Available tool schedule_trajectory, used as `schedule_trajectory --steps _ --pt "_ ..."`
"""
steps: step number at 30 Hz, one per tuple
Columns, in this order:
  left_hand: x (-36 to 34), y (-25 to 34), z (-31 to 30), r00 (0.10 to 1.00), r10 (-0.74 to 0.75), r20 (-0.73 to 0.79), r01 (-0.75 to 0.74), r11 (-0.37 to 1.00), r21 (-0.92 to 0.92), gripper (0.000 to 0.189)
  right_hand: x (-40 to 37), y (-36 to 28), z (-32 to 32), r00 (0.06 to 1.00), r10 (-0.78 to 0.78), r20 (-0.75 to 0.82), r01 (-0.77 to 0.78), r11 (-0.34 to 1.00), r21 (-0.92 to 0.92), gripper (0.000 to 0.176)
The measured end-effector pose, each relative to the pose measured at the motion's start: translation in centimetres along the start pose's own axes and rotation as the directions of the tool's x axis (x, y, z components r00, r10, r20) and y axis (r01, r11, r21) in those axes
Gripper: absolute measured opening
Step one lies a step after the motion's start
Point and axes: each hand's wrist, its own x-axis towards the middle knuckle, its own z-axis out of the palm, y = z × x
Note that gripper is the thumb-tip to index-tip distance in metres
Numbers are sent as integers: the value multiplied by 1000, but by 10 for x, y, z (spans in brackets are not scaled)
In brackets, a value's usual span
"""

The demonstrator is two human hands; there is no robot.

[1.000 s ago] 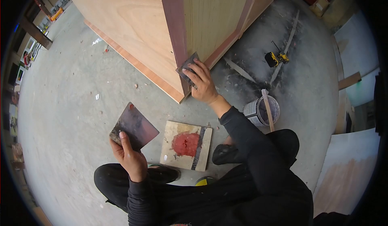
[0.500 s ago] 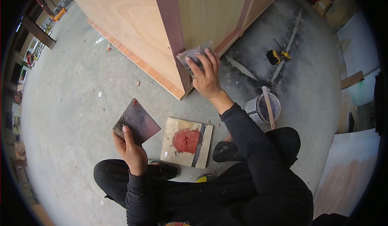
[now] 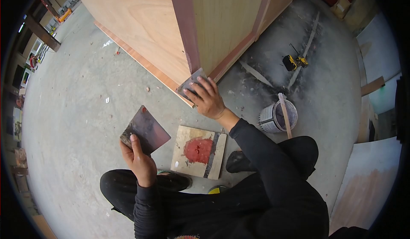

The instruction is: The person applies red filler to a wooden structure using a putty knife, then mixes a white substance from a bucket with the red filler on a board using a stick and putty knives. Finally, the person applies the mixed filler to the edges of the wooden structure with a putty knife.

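My left hand (image 3: 142,164) grips a flat, square scraper plate (image 3: 147,130) between thumb and fingers, over the floor at the left. A second thin scraper plate (image 3: 191,83) is under the fingers of my right hand (image 3: 208,100), pressed against the bottom corner of a large wooden box (image 3: 132,25). A purplish-brown strip (image 3: 184,21) runs down the box's edge to that corner. Between my feet and the box lies a wooden board (image 3: 181,162) with a patch of red paste (image 3: 198,150) on it.
A bucket (image 3: 269,118) with a wooden stick (image 3: 284,115) in it stands on the right, near my knee. Beyond it a yellow and black power tool (image 3: 294,62) lies on the concrete floor. Panels (image 3: 367,183) lean at the far right. A person (image 3: 32,59) is far off at the left.
My right hand has slid down and to the left with its scraper plate, from the strip's lower part to the box's bottom corner. My left hand has barely moved.
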Motion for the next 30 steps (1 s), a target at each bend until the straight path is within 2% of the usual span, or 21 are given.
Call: schedule_trajectory --steps 1,2,4,5,8,16,20,30 --pt "0 0 -1 1000 9 -3 -9 1000 1 22 9 1 -9 993 2 -117 7 997 74 37" --pt "0 -1 -2 1000 8 -7 -8 1000 1 22 21 6 -17 993 0 -114 9 997 78 37" --pt "0 -1 -2 1000 7 -1 -7 1000 7 22 54 25 -37 963 115 -243 -41 957 288 45" --pt "-1 -2 -3 1000 5 0 -5 1000 6 22 64 34 -44 964 115 -241 -43 957 287 45" --pt "0 -3 -2 1000 -6 13 7 1000 -2 22 90 48 -65 958 90 -272 -18 967 255 60" --pt "0 -4 -2 1000 -22 -9 23 999 25 21 105 48 -73 977 119 -175 -74 967 243 59" --pt "0 -4 0 1000 -29 -13 29 999 25 20 85 44 -61 987 121 -107 -92 964 249 57" --pt "-1 -8 -4 999 -42 -20 43 999 27 20 21 42 -7 987 138 -86 -109 953 284 57"
